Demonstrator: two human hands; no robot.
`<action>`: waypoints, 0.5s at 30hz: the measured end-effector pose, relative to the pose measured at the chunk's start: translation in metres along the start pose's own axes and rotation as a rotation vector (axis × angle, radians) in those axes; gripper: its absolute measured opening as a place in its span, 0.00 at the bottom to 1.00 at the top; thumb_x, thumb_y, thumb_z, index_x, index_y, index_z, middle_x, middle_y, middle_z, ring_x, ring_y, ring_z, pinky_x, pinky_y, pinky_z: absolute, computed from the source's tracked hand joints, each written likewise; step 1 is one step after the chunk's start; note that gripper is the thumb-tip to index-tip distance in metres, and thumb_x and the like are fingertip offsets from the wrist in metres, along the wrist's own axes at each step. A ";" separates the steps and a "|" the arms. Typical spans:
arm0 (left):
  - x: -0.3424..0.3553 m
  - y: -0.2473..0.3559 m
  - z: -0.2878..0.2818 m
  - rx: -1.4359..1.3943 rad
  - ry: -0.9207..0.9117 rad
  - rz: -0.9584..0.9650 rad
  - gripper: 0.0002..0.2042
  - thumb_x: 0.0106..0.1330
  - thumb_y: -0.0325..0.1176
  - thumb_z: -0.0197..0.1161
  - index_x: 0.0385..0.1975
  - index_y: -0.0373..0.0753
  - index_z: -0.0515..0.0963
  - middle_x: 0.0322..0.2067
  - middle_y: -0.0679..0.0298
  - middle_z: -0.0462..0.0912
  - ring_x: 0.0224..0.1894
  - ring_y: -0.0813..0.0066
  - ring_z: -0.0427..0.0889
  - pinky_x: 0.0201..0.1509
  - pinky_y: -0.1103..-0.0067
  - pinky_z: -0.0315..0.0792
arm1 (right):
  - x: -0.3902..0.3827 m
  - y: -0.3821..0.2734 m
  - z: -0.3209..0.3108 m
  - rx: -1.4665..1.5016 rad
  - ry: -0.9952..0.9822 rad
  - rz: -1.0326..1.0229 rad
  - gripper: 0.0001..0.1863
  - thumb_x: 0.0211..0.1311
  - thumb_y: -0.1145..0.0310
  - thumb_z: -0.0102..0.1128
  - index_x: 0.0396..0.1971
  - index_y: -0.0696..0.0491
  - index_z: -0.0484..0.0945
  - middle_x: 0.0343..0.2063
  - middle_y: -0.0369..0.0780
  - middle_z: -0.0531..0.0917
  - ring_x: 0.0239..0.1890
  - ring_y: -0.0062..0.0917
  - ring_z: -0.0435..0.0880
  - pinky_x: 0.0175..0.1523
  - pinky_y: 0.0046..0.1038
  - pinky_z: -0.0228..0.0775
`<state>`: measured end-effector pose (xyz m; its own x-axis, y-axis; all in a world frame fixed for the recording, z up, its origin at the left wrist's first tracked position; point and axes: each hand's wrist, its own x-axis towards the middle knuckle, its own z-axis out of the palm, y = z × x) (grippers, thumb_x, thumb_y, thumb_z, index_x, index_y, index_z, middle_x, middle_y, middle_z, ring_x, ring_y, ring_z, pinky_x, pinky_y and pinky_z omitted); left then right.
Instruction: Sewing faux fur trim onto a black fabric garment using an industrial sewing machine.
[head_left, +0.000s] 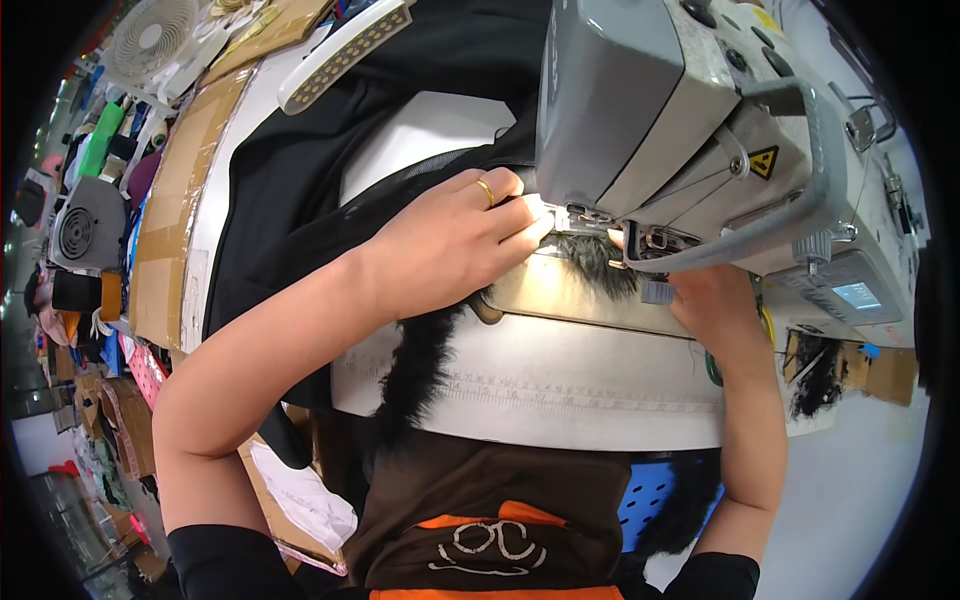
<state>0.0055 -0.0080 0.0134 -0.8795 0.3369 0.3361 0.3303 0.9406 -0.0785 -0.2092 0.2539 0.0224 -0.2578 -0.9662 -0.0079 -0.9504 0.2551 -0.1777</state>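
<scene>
My left hand (460, 240), with a gold ring, has its fingers closed on black fabric (280, 200) just left of the presser foot (575, 222) of a grey sewing machine (615, 90). A black feathery trim (415, 365) hangs below that hand, and dark fluff (600, 260) lies under the foot on the lit metal plate (540, 295). My right hand (715, 310) reaches in from the right beneath the machine's front; one fingertip shows by the foot, the other fingers are hidden.
An LED lamp (340, 55) and a fan (150, 35) are at the upper left, near taped cardboard (175, 260) and piles of goods. A small screen (855, 295) is on the machine's right. The worktop's ruled front edge (530, 390) curves above my lap.
</scene>
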 end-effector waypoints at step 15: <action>-0.003 -0.002 0.014 0.039 0.058 0.010 0.05 0.59 0.32 0.66 0.32 0.41 0.82 0.39 0.66 0.81 0.57 0.61 0.77 0.62 0.72 0.77 | -0.006 0.018 0.032 -0.069 0.193 -0.004 0.21 0.59 0.73 0.66 0.54 0.44 0.88 0.39 0.44 0.90 0.42 0.44 0.90 0.50 0.46 0.80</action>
<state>0.0032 -0.0101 -0.0009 -0.8546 0.3442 0.3888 0.3241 0.9386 -0.1186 -0.2194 0.2632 -0.0125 -0.2767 -0.9435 0.1825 -0.9593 0.2602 -0.1095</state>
